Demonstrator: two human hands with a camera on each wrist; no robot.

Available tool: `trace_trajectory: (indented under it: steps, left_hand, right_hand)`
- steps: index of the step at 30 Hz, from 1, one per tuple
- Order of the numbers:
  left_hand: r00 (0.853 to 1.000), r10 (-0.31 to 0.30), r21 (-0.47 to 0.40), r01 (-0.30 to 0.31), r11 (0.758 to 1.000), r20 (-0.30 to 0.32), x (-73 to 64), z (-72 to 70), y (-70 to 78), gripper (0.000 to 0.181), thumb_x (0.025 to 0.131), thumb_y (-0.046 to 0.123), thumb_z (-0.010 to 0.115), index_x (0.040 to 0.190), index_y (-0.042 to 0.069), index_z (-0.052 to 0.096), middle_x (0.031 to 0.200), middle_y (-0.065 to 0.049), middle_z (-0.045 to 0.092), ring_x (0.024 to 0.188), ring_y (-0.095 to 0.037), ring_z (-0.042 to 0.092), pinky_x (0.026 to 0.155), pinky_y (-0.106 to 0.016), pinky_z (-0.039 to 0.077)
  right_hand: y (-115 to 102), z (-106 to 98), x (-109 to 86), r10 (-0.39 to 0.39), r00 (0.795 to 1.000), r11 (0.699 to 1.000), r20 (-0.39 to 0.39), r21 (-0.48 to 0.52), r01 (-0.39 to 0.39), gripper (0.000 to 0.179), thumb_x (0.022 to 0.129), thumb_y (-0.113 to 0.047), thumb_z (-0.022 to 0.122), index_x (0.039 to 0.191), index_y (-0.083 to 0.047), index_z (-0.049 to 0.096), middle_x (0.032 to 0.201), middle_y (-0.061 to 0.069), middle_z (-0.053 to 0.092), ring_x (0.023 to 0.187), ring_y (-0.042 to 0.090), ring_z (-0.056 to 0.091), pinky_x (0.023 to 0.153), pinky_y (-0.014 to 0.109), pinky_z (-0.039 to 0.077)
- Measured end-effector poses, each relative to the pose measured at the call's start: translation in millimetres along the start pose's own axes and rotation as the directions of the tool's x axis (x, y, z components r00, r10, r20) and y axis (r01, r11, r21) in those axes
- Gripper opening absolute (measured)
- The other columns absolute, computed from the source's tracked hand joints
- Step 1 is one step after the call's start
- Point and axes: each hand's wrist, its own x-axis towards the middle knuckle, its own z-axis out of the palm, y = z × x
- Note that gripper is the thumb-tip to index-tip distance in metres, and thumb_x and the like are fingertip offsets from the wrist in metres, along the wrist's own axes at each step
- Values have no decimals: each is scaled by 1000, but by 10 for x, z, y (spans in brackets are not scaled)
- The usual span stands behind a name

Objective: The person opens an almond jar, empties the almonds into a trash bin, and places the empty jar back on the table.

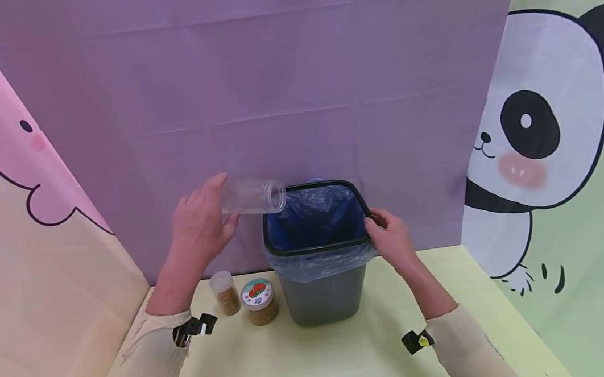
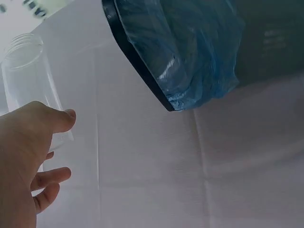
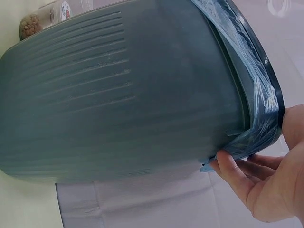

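My left hand [image 1: 201, 219] holds a clear, lidless plastic jar [image 1: 251, 197] on its side, its threaded mouth toward the upper left of the trash bin [image 1: 323, 301]. Nothing shows inside this jar [image 2: 33, 85]. The grey bin stands upright, lined with a translucent blue trash bag [image 1: 329, 210] folded over the outside under a black rim [image 1: 305, 250]. At the bin's right edge, my right hand [image 1: 390, 235] grips the rim, thumb on top. Its fingers curl beneath the edge by the bag in the right wrist view, where the trash bin [image 3: 156, 95] fills most of the picture.
Left of the bin on the pale table [image 1: 270, 366] stand a narrow jar [image 1: 227, 295] partly filled with brown bits and a wider jar [image 1: 260, 307] with a fruit picture on its white lid. A purple cloth [image 1: 286, 87] hangs behind, with cartoon-printed panels [image 1: 565, 226] at both sides.
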Motion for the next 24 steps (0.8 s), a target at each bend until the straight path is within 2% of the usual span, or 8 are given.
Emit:
trace_trajectory:
  steps: [6,10,13,15,18,21,24]
  left_hand:
    - [990,-129,-139,121,983,-50,-336,6,48,61,66,28,72,119,8,48,107,-10,56,84,-28,56,63,-44,44]
    - [978,-204,-202,192,960,-42,-561,33,99,63,62,33,75,115,7,51,101,-10,58,80,-27,56,62,-43,44]
    - [964,-264,-238,257,937,0,-736,53,131,65,61,38,76,113,6,52,97,-9,58,79,-25,55,61,-41,44]
    - [949,-312,-261,313,913,48,-853,68,157,65,61,40,76,112,7,52,96,-7,58,80,-24,55,61,-41,45]
    - [906,-398,-291,423,858,143,-1016,86,203,66,62,47,74,113,12,50,97,0,56,82,-19,53,62,-40,45]
    - [873,-442,-345,488,802,206,-1162,112,245,66,62,51,72,113,15,50,102,2,51,88,-17,49,67,-39,43]
    - [865,-448,-402,502,766,226,-1288,137,278,64,61,46,76,113,16,52,104,2,47,94,-16,45,70,-39,40]
  right_hand:
    - [18,9,16,6,1000,1000,9,-7,-6,39,88,-34,50,120,-12,51,115,8,54,103,24,51,85,40,41]
    - [54,13,12,0,1000,1000,8,3,0,40,88,-36,49,120,-13,52,115,7,53,103,22,51,84,39,42]
    - [65,12,3,-7,1000,1000,4,21,7,41,88,-37,49,120,-13,52,115,7,54,103,22,51,84,38,42]
    - [63,12,-3,-6,1000,1000,1,25,6,41,88,-37,49,121,-13,51,115,6,54,103,22,50,84,38,42]
    - [55,9,-7,-5,1000,1000,-1,23,5,41,88,-37,49,121,-13,51,115,7,53,104,22,50,85,38,42]
    - [44,6,-8,1,1000,1000,0,14,-1,42,88,-38,49,121,-13,51,116,7,53,104,22,50,85,38,42]
    - [28,3,-9,0,1000,1000,7,14,0,44,87,-39,49,123,-13,50,118,8,52,105,23,49,85,39,41]
